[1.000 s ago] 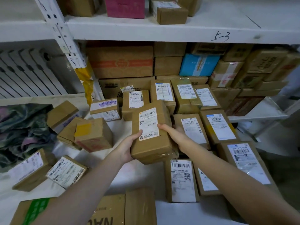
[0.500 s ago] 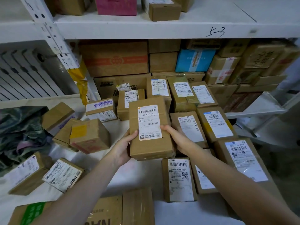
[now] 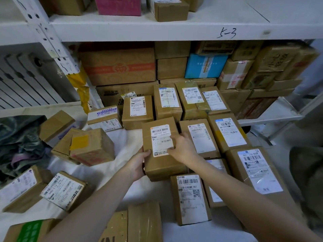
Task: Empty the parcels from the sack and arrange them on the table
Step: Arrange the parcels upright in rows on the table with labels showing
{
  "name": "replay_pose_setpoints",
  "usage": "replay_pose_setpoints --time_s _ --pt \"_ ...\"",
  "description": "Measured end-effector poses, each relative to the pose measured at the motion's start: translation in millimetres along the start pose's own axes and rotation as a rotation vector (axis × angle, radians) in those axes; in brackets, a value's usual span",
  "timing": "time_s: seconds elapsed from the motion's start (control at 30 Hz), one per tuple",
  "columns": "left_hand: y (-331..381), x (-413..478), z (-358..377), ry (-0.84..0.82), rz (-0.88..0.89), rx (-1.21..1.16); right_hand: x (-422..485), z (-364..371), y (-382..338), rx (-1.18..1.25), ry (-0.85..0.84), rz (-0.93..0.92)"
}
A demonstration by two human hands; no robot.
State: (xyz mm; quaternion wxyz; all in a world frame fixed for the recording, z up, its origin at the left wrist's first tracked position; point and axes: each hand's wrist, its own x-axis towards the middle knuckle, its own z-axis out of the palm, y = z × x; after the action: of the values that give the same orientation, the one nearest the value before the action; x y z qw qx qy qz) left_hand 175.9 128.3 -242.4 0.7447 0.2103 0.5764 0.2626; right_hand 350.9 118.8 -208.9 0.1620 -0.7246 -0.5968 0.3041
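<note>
A brown cardboard parcel (image 3: 157, 165) with a white barcode label lies label-up in the middle of the white table (image 3: 125, 142), slotted into rows of similar labelled parcels (image 3: 201, 135). My left hand (image 3: 138, 165) grips its lower left edge. My right hand (image 3: 183, 147) rests flat on top of it, fingers spread over the label. The crumpled dark patterned sack (image 3: 19, 142) lies at the far left of the table. Several unsorted parcels (image 3: 90, 147) sit loose between the sack and the rows.
A white metal shelf (image 3: 157, 30) spans overhead, and stacked cartons (image 3: 118, 67) fill the level behind the rows. More boxes (image 3: 145, 222) lie at the near edge. A lower shelf (image 3: 272, 112) and floor show at the right.
The parcel came down from a tilted hold in the air to lie on the table in the row. My right hand shifted from its side onto its top.
</note>
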Motion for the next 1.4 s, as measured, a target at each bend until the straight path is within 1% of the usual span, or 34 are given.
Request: replay_pose_setpoints --time_s 0.13,0.3,0.37,0.47,0.53,0.6,0.67,0.73,0.77,0.8,0.83,0.87,0.9,0.93,0.97,1.0,1.1,1.2,1.23,1.3,1.37,1.4 --pt "1.8 1.1 12.4 -0.004 0.028 0.083 -5.0 4.0 8.1 -0.152 -0.005 -0.049" --pt "0.8 5.9 20.8 0.015 0.062 0.164 -1.8 5.2 9.6 -0.281 -0.111 -0.129" --pt "3.8 6.3 23.4 0.067 0.058 0.269 2.0 0.9 8.7 -0.329 -0.129 -0.121" --pt "7.4 3.3 26.8 0.208 0.07 0.41 6.1 -3.8 -0.3 -0.475 -0.181 -0.102" --pt "12.0 -2.5 26.0 0.3 0.159 0.517 6.6 -2.3 -6.1 -0.531 -0.154 -0.136" --pt "22.6 -11.1 16.0 0.417 0.322 0.681 5.3 0.9 -10.1 -0.537 -0.124 -0.198" --pt "41.2 -20.8 -2.0 0.535 0.519 0.844 3.3 1.4 -12.4 -0.541 -0.149 -0.201" --pt "65.8 -28.3 -27.2 0.656 0.635 1.011 4.2 -1.2 -13.9 -0.552 -0.158 -0.185" --pt "78.9 -32.7 -42.2 0.718 0.637 1.14 5.3 -1.5 -15.8 -0.552 -0.159 -0.189" --pt "89.0 -35.0 -56.9 0.765 0.574 1.301 5.7 -1.1 -16.1 -0.548 -0.166 -0.194" --pt "97.3 -39.3 -73.0 0.78 0.465 1.451 5.9 1.2 -18.5 -0.547 -0.168 -0.208" --pt "101.9 -40.5 -86.1 0.745 0.331 1.56 5.5 3.9 -18.6 -0.545 -0.168 -0.216" --pt "103.4 -41.0 -95.8 0.687 0.218 1.613 4.4 7.1 -17.3 -0.54 -0.163 -0.219" --pt "102.7 -40.5 -106.0 0.638 0.151 1.62 3.2 10.7 -18.7 -0.54 -0.156 -0.226" --pt "100.4 -39.8 -112.6 0.617 0.137 1.626 2.8 14.2 -19.2 -0.547 -0.147 -0.236" --pt "98.9 -37.3 -117.1 0.629 0.16 1.648 2.7 16.1 -20.1 -0.555 -0.135 -0.243" --pt "94.7 -33.1 -113.0 0.682 0.276 1.713 3.8 16.1 -22.4 -0.561 -0.107 -0.251" --pt "84.7 -32.0 -102.8 0.64 0.359 1.74 4.4 12.4 -24.1 -0.576 -0.134 -0.195" --pt "81.6 -34.3 -101.2 0.641 0.405 1.735 5.9 12.8 -26.3 -0.553 -0.15 -0.169" --pt "79.5 -41.3 -99.0 0.668 0.568 1.699 8.9 13.9 -36.8 -0.362 -0.152 -0.13" --pt "77.5 -51.0 -93.5 0.681 0.794 1.661 8.6 17.4 -53.2 -0.021 -0.166 -0.048" --pt "74.8 -56.2 -90.8 0.673 0.924 1.649 6.0 19.4 -63.7 0.198 -0.216 0.039"
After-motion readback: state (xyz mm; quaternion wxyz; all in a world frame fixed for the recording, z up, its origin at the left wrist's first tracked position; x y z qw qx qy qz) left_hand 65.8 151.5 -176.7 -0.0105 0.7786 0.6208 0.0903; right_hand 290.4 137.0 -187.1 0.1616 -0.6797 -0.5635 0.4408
